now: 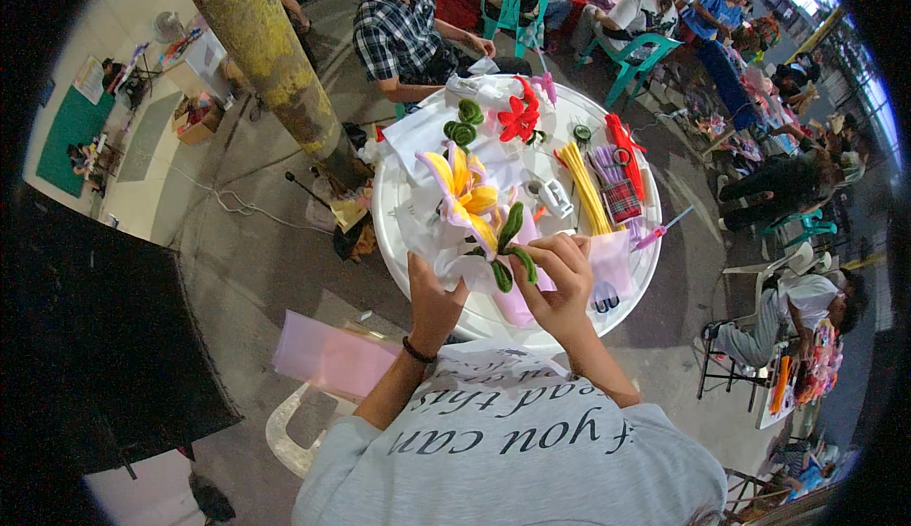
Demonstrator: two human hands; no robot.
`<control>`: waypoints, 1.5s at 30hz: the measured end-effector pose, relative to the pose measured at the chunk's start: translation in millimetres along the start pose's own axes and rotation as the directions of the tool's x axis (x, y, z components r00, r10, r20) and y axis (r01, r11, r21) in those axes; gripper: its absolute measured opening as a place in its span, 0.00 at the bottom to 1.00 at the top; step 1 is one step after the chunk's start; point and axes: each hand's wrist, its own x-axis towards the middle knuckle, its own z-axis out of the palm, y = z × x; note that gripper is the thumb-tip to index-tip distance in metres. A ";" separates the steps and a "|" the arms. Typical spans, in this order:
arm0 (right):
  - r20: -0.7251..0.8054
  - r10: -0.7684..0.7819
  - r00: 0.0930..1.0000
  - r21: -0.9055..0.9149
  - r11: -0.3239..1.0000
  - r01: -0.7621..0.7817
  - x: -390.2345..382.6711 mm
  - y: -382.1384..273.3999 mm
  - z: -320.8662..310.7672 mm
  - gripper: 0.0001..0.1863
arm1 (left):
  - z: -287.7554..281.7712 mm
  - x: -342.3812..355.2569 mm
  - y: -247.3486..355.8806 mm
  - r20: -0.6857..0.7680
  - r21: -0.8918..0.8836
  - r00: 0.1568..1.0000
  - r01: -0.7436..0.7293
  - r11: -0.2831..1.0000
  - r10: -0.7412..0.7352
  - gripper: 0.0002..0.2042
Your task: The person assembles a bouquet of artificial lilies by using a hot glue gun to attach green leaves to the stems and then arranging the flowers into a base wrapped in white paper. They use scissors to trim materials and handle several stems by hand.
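A yellow and lilac fuzzy pipe-cleaner flower (465, 196) with dark green leaves (511, 226) stands tilted over the near part of the round white table. White wrapping paper (418, 226) spreads behind and below it. My left hand (433, 300) is at the paper's near edge, thumb up, the other fingers mostly hidden; it seems closed on the paper. With thumb and fingertips, my right hand (562, 287) pinches a green leaf beside the flower. A pink sheet (513, 310) lies beneath, between the hands.
Across the white table (648, 277) lie a red flower (519, 120), green coils (461, 131), yellow pipe cleaners (585, 188), a white glue-gun-like tool (553, 199), scissors (622, 157) and a pink-handled screwdriver (651, 238). A person in plaid (403, 37) sits opposite; a yellow pillar (261, 56) stands left.
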 end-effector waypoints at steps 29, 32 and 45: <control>-0.055 0.041 0.998 -0.011 0.999 -0.041 -6.7 -0.6 -6.4 0.12 | 9.9 -16.9 5.0 0.117 -0.062 0.993 0.019 0.998 -0.012 0.34; -0.035 0.039 0.999 -0.004 0.999 -0.039 -10.5 2.0 -6.6 0.18 | 9.3 -18.6 1.4 0.137 0.021 0.988 -0.077 0.997 0.074 0.34; -0.040 0.030 0.999 -0.022 0.999 -0.031 -9.1 0.6 -8.8 0.16 | 10.0 -18.8 3.6 0.106 -0.006 0.991 -0.086 0.996 0.086 0.33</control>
